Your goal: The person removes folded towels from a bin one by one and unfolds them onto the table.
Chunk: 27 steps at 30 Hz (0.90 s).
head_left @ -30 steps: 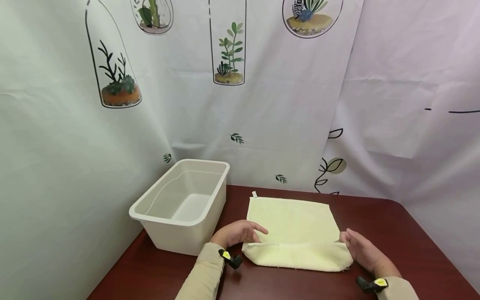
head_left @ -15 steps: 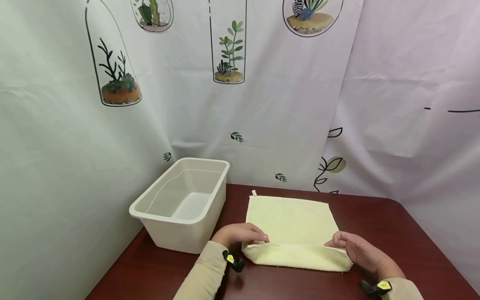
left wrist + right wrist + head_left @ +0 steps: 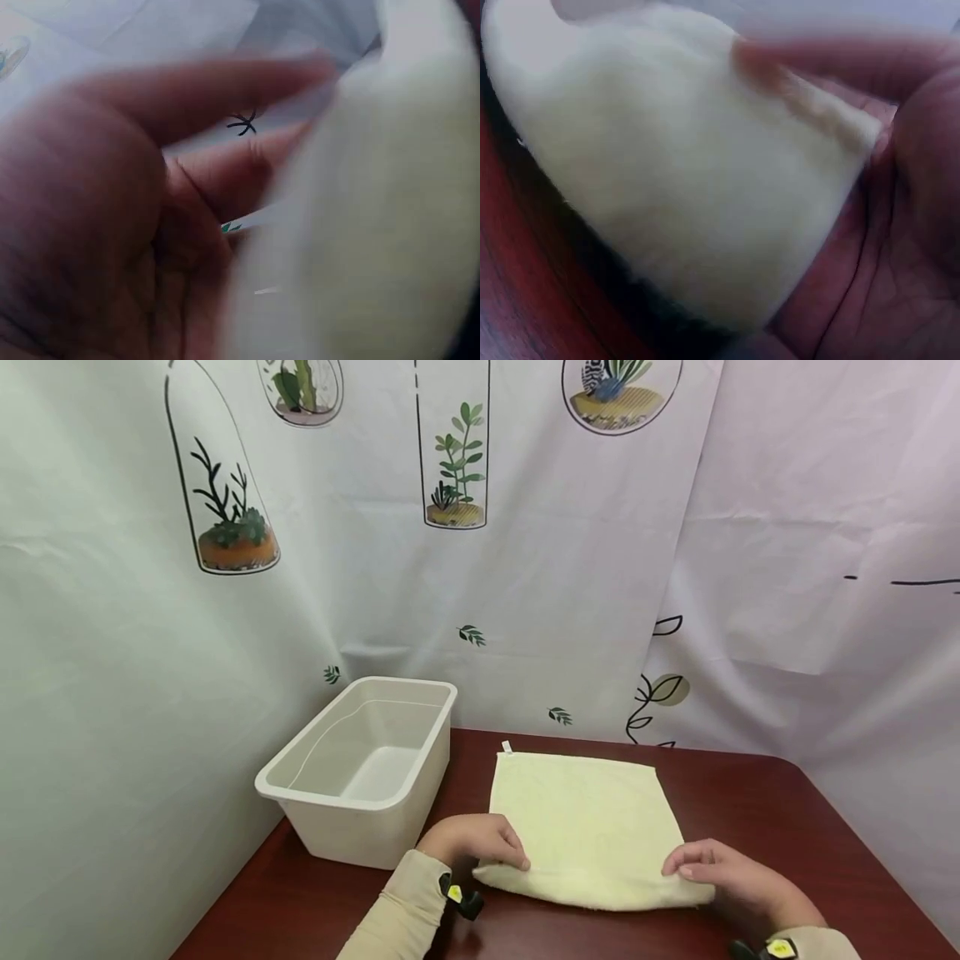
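A pale yellow towel (image 3: 585,810) lies on the dark red table, its near edge folded up into a roll. At the roll's left end, my left hand (image 3: 483,842) pinches the cloth between thumb and fingers. My right hand (image 3: 731,877) grips the right end, thumb toward me and fingers on the far side. In the left wrist view the cloth (image 3: 375,210) is blurred beside the thumb and index finger of that hand (image 3: 112,187). The right wrist view has the thumb of that hand (image 3: 922,172) lying against the folded cloth (image 3: 682,165). A small white tag (image 3: 507,747) sticks out at the far left corner.
An off-white plastic bin (image 3: 360,802) stands left of the towel, close to my left forearm. Behind the table (image 3: 750,793) hangs a white curtain (image 3: 570,568) printed with plants; a pale sheet also borders the left side.
Both hands have moved slightly toward me and taken hold of the towel's folded near edge. The raised fold has come lower and nearer. The bin has stayed put.
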{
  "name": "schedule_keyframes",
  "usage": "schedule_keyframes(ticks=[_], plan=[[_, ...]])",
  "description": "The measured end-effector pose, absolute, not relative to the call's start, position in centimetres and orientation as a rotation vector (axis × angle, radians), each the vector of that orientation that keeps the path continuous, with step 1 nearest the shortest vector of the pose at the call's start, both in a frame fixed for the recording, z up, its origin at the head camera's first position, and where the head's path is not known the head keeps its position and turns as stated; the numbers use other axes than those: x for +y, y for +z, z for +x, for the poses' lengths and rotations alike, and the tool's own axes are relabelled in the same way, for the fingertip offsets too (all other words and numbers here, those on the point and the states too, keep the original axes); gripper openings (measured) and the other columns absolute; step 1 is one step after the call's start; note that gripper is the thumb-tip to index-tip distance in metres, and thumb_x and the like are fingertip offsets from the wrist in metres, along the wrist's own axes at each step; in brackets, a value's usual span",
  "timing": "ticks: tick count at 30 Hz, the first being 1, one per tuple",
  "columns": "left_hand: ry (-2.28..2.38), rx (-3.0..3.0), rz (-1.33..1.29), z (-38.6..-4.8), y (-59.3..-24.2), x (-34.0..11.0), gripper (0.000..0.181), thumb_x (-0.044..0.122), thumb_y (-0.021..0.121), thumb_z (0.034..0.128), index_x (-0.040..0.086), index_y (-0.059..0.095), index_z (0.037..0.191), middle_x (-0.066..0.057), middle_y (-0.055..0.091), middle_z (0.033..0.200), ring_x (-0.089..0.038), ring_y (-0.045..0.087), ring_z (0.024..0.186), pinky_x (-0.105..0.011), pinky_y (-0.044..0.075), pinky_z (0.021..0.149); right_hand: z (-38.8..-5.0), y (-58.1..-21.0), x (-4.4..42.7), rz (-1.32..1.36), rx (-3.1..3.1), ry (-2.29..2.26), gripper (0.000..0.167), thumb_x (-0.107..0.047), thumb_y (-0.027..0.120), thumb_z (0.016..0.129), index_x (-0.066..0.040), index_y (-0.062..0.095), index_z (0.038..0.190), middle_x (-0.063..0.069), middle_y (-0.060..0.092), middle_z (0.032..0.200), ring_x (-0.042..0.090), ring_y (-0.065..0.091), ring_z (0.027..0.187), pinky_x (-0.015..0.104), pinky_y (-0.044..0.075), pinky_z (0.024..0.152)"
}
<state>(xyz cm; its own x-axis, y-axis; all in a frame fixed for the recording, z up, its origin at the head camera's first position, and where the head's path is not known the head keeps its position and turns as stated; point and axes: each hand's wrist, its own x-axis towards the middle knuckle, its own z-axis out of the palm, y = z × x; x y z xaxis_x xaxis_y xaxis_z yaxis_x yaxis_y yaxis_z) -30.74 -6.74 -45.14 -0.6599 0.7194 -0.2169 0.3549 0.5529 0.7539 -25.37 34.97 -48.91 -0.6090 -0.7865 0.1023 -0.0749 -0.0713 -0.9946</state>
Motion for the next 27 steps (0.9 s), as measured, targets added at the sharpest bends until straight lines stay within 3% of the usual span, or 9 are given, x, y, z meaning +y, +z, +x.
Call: schedule_keyframes(ticks=[2, 5, 9, 15, 20, 27], plan=[[0.970, 2.246, 0.834, -30.9, -45.0, -7.0, 0.029, 0.032, 0.065, 0.0958, 0.011, 0.082, 0.085, 0.007, 0.074, 0.085, -0.010, 0.067, 0.074, -0.027, 0.050, 0.080, -25.4, -48.9, 35.1, -0.962, 1.507, -1.771, 0.042, 0.001, 0.022, 0.107, 0.012, 0.058, 0.126, 0.019, 0.071, 0.118, 0.027, 0.068, 0.112, 0.036, 0.052, 0.099], [1.003, 2.295, 0.827, -31.3, -45.1, -6.9, 0.031, 0.036, 0.062, 0.0980, 0.014, 0.083, 0.091, 0.005, 0.075, 0.091, -0.013, 0.069, 0.082, -0.029, 0.050, 0.084, -25.8, -48.7, 35.1, -0.967, 1.544, -1.790, 0.045, -0.003, 0.017, 0.109, 0.018, 0.051, 0.130, 0.027, 0.064, 0.127, 0.033, 0.064, 0.120, 0.041, 0.050, 0.102], [0.986, 2.485, 0.863, -32.0, -45.6, -6.1, 0.021, 0.028, 0.069, 0.0953, 0.015, 0.079, 0.108, 0.006, 0.073, 0.105, -0.011, 0.064, 0.095, -0.031, 0.051, 0.084, -26.4, -48.4, 34.6, -0.761, 1.952, -1.757, 0.037, -0.006, 0.035, 0.109, 0.017, 0.052, 0.132, 0.022, 0.067, 0.127, 0.021, 0.067, 0.116, 0.032, 0.054, 0.096], [0.807, 2.680, 0.757, -33.1, -45.1, -4.6, 0.039, 0.032, 0.069, 0.0956, 0.015, 0.067, 0.131, -0.004, 0.060, 0.136, -0.022, 0.055, 0.126, -0.039, 0.047, 0.102, -28.1, -47.2, 32.9, -0.453, 2.450, -1.575, 0.043, -0.020, 0.063, 0.101, 0.011, 0.058, 0.131, 0.026, 0.065, 0.127, 0.023, 0.068, 0.110, 0.039, 0.058, 0.088], [0.706, 2.728, 0.691, -34.0, -44.0, -3.0, 0.049, 0.033, 0.062, 0.0989, 0.011, 0.057, 0.142, -0.010, 0.053, 0.146, -0.025, 0.048, 0.136, -0.042, 0.042, 0.109, -29.9, -45.8, 31.4, -0.299, 2.670, -1.412, 0.047, -0.023, 0.066, 0.099, 0.007, 0.058, 0.134, 0.023, 0.064, 0.129, 0.033, 0.065, 0.115, 0.048, 0.056, 0.089], [0.781, 2.780, 0.614, -34.7, -44.6, -0.4, 0.051, 0.028, 0.058, 0.0996, 0.007, 0.052, 0.146, -0.014, 0.052, 0.147, -0.029, 0.047, 0.138, -0.043, 0.040, 0.110, -32.0, -44.9, 28.9, -0.206, 2.822, -1.297, 0.049, -0.023, 0.065, 0.099, 0.008, 0.056, 0.136, 0.027, 0.060, 0.133, 0.044, 0.057, 0.122, 0.055, 0.050, 0.097]])
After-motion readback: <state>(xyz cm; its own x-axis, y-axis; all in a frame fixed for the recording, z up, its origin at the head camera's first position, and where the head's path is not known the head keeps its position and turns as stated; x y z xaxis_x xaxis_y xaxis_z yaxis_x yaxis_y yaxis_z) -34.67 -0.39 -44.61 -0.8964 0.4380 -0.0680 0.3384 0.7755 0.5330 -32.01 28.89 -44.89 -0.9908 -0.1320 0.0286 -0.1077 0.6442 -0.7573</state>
